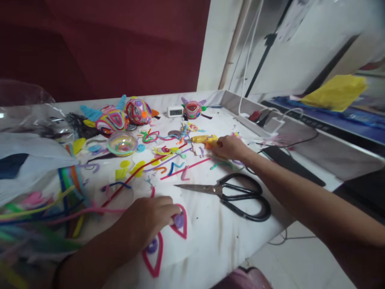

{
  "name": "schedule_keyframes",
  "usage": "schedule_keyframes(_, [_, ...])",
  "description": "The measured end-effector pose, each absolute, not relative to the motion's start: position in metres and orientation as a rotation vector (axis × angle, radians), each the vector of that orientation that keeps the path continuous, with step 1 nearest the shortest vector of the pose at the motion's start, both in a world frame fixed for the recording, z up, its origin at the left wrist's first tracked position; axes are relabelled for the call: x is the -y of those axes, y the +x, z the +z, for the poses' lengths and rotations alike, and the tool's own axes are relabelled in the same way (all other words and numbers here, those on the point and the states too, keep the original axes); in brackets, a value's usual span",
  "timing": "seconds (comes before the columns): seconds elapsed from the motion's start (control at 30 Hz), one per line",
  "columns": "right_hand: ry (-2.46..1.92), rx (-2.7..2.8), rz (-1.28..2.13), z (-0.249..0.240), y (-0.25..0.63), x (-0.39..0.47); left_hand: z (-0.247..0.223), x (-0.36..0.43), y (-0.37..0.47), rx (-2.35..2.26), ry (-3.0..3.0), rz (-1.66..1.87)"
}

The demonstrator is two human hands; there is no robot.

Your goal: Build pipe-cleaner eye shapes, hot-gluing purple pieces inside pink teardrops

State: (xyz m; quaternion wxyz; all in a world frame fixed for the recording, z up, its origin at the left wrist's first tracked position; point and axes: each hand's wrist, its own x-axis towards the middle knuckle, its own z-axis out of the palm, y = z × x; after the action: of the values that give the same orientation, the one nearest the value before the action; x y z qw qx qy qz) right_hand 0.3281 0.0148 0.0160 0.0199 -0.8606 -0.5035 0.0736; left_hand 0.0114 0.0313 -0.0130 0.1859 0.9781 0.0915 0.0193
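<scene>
R hand (230, 147) is clasping the yellow glue gun (204, 139) at L hand's (153, 216) 1 o'clock, prob. for control; L fingers are resting on the upper pink eye piece (185, 224), 3 o'clock, prob. steadying; can't tell if pinching. 2 eye pieces, 1 pr. scissors (221, 191), 3 decorated balls (111, 118) are lying about.

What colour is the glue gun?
The glue gun is mostly yellow, seen best in the head view.

a dark red panel (105, 48) adjoins a pale wall (218, 44), with pale floor tiles (303, 253) below.

Glue gun (204, 139) partly hidden; strips (45, 205) blurred.
</scene>
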Motion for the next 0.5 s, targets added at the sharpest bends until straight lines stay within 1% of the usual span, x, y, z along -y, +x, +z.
schedule_keyframes(0.13, [-2.652, 1.438, 0.364, 0.017, 0.334, -0.021, -0.003, -0.029, 0.013, -0.271, 2.709, -0.011])
schedule_keyframes(0.23, [-2.556, 1.329, 0.439, 0.022, 0.334, -0.017, 0.001, -0.027, 0.014, -0.275, 2.704, -0.017])
schedule_keyframes(0.33, [-2.372, 1.225, 0.49, 0.03, 0.333, -0.005, 0.002, -0.027, 0.014, -0.288, 2.706, -0.029])
schedule_keyframes(0.5, [-1.927, 1.115, 0.59, 0.041, 0.333, 0.025, 0.001, -0.027, 0.014, -0.304, 2.724, -0.046])
